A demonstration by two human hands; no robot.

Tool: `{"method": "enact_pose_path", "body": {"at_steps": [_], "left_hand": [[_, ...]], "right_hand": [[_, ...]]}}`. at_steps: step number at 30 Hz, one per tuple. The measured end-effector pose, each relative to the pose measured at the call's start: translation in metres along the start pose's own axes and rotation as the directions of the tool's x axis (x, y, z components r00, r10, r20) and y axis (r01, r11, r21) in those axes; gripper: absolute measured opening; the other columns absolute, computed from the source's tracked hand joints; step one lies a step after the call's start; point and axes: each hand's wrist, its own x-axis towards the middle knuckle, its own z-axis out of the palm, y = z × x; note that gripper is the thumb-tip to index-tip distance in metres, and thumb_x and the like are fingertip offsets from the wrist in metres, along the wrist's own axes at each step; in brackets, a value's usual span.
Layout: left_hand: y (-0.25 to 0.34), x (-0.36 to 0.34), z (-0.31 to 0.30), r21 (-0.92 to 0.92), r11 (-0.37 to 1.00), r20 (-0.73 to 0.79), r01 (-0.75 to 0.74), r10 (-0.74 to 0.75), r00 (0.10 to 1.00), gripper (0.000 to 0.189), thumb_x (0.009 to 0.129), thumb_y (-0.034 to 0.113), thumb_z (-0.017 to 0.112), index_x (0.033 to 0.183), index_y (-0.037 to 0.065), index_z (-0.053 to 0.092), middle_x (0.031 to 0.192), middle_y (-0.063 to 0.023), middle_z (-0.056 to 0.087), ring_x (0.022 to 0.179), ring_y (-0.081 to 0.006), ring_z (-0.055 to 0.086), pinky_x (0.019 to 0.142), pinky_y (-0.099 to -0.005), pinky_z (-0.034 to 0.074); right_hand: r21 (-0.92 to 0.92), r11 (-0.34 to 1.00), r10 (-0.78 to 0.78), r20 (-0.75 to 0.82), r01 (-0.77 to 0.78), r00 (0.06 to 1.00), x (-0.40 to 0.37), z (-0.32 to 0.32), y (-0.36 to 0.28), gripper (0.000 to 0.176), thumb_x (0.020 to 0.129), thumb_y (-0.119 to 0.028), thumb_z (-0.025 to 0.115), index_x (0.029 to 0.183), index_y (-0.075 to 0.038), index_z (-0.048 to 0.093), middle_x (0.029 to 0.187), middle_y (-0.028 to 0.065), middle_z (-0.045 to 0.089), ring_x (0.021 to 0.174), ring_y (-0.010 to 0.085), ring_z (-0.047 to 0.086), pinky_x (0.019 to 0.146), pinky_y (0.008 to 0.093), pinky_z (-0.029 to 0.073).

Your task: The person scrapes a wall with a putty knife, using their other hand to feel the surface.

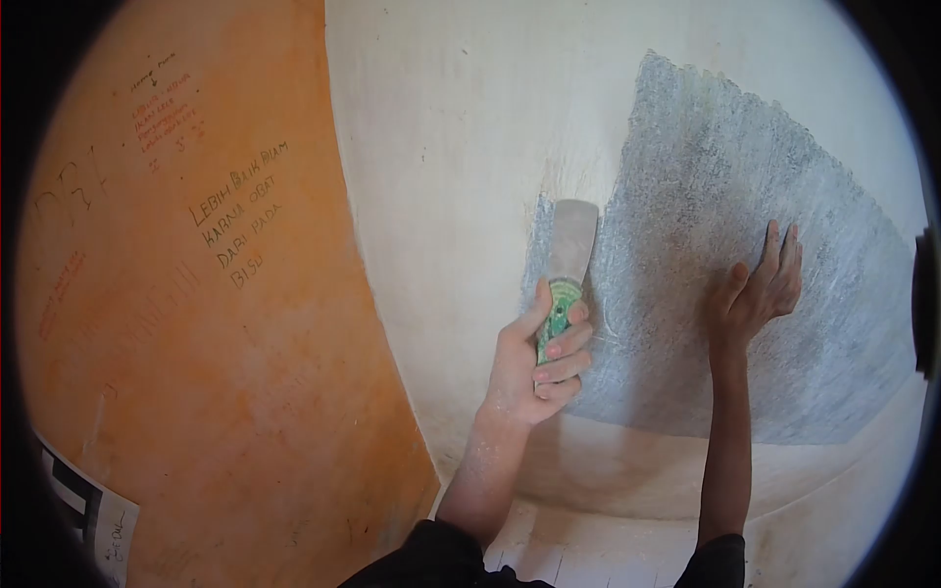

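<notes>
A putty knife (572,240) with a green patterned handle is in my left hand (544,358), whose fingers are wrapped round the handle. Its wide metal blade points up and lies at the white wall (470,147), over the left edge of a rough grey patch (676,186). To the right, my right hand (763,284) holds nothing. Its fingers point up, stretched out, and it rests against or just in front of the grey patch; the exact contact cannot be made out. Pale dust marks my left wrist.
An orange wall (294,363) with handwritten words fills the left side and meets the white wall at a corner. A black-and-white sheet (108,529) shows at the lower left. Something dark (924,304) stands at the right edge.
</notes>
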Motion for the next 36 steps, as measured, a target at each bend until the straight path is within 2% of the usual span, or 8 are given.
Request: {"method": "enact_pose_path", "body": {"at_steps": [3,7,9,10,13,22,25,36], "left_hand": [[-0.014,-0.007,-0.011,0.017,0.998,-0.098,-0.067,0.069,0.993,0.048,0.103,0.051,0.032,0.098,0.007,0.051,0.065,-0.0008,0.040,0.044,-0.0095,0.034,0.036,-0.0230,0.023],[-0.002,0.004,-0.005,-0.009,1.000,-0.056,-0.023,0.022,0.998,0.047,0.103,0.051,0.032,0.097,0.007,0.050,0.065,-0.0003,0.040,0.044,-0.0094,0.034,0.036,-0.0223,0.023],[0.007,0.030,0.021,0.141,0.985,-0.013,-0.102,0.105,0.994,0.048,0.102,0.051,0.034,0.096,0.007,0.050,0.064,0.0003,0.039,0.043,-0.0088,0.033,0.035,-0.0213,0.022],[-0.001,0.024,0.024,0.144,0.982,-0.075,-0.122,0.134,0.988,0.049,0.102,0.052,0.033,0.095,0.007,0.050,0.064,0.0007,0.039,0.043,-0.0081,0.033,0.035,-0.0203,0.023],[-0.011,-0.018,-0.014,0.107,0.991,-0.177,-0.076,0.094,0.980,0.049,0.102,0.052,0.032,0.095,0.007,0.050,0.064,0.0008,0.039,0.042,-0.0079,0.033,0.034,-0.0209,0.023],[-0.010,-0.016,-0.002,0.153,0.986,-0.244,-0.072,0.108,0.964,0.049,0.102,0.053,0.033,0.094,0.008,0.052,0.064,0.0011,0.039,0.042,-0.0079,0.033,0.033,-0.0216,0.022],[-0.008,0.000,0.015,0.166,0.983,-0.169,-0.074,0.102,0.980,0.050,0.102,0.053,0.032,0.094,0.008,0.052,0.064,0.0011,0.039,0.042,-0.0080,0.033,0.033,-0.0215,0.022],[-0.017,-0.014,0.016,0.103,0.993,-0.217,-0.052,0.073,0.973,0.050,0.102,0.053,0.032,0.094,0.008,0.053,0.063,0.0012,0.040,0.041,-0.0087,0.032,0.033,-0.0217,0.023]], "right_hand": [[-0.007,1.000,-0.004,-0.006,0.004,1.000,0.000,0.002,0.000,0.057,0.103,-0.047,0.022,0.143,-0.011,0.044,0.148,0.0135,0.040,0.137,0.0332,0.033,0.110,0.0512,0.016],[-0.060,0.998,-0.031,0.022,0.032,0.999,0.000,-0.001,0.001,0.058,0.105,-0.043,0.019,0.144,-0.008,0.042,0.150,0.0159,0.038,0.139,0.0309,0.031,0.112,0.0461,0.013],[-0.069,0.997,-0.021,0.040,0.024,0.999,-0.001,-0.002,0.000,0.057,0.105,-0.042,0.019,0.144,-0.008,0.041,0.150,0.0156,0.038,0.139,0.0309,0.030,0.112,0.0462,0.012],[-0.068,0.997,-0.023,0.045,0.026,0.999,-0.001,-0.003,0.000,0.057,0.105,-0.042,0.019,0.144,-0.008,0.041,0.150,0.0156,0.038,0.139,0.0309,0.030,0.112,0.0462,0.012],[-0.059,0.998,-0.020,0.021,0.021,1.000,0.002,0.001,0.002,0.058,0.105,-0.043,0.019,0.144,-0.008,0.041,0.150,0.0155,0.039,0.140,0.0305,0.030,0.112,0.0459,0.012],[-0.014,1.000,0.025,0.011,-0.025,1.000,-0.001,0.000,-0.002,0.055,0.104,-0.043,0.023,0.143,-0.010,0.044,0.148,0.0146,0.041,0.139,0.0328,0.031,0.111,0.0492,0.014],[-0.024,1.000,0.012,0.005,-0.012,1.000,-0.003,0.001,-0.002,0.054,0.104,-0.043,0.024,0.143,-0.011,0.044,0.148,0.0146,0.041,0.139,0.0322,0.031,0.111,0.0488,0.014],[-0.016,0.999,0.031,0.000,-0.031,1.000,-0.001,0.000,-0.003,0.054,0.104,-0.045,0.025,0.142,-0.012,0.044,0.147,0.0136,0.041,0.138,0.0321,0.032,0.110,0.0490,0.015]]}}
